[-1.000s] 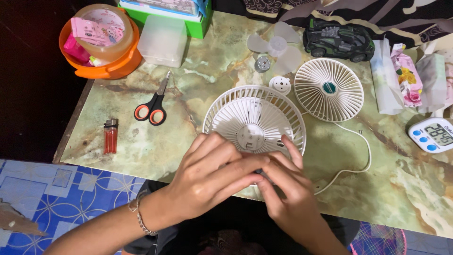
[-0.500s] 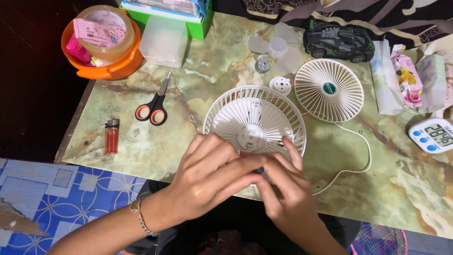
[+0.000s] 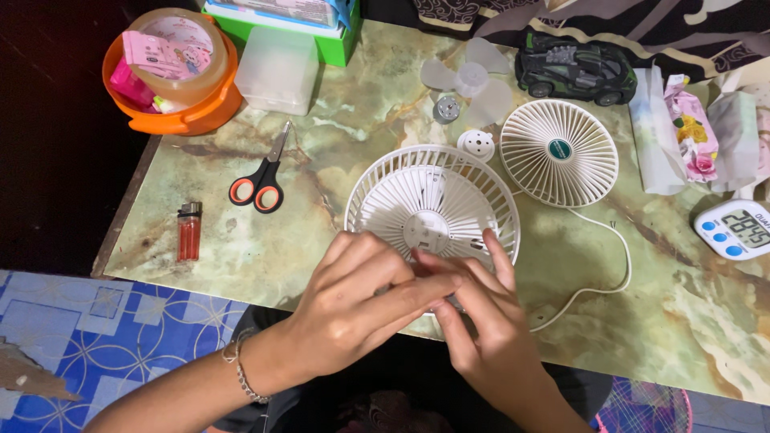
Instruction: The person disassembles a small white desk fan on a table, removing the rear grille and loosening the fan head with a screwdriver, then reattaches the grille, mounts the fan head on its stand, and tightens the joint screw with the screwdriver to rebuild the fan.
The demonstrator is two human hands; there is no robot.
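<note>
A white round fan housing with a rear grille (image 3: 433, 204) lies flat on the green marbled table (image 3: 337, 216). My left hand (image 3: 361, 297) and my right hand (image 3: 477, 321) meet at its near rim, fingers bunched together over the lower edge. What the fingertips pinch is hidden between them. The detached front grille (image 3: 559, 152) with a green centre cap lies to the right. A translucent fan blade (image 3: 469, 80), a small metal motor (image 3: 446, 109) and a white round cap (image 3: 476, 145) lie beyond the housing. A white cable (image 3: 597, 273) curls off to the right.
Scissors with red and black handles (image 3: 261, 180) and a red lighter (image 3: 188, 231) lie at the left. At the back stand an orange bowl with tape (image 3: 172, 68), a clear plastic box (image 3: 279, 70), a dark toy car (image 3: 573, 68), wrapped packets (image 3: 690, 132) and a digital timer (image 3: 736, 228).
Both hands stay at the housing's near rim, with only slight finger shifts. Nothing else has moved.
</note>
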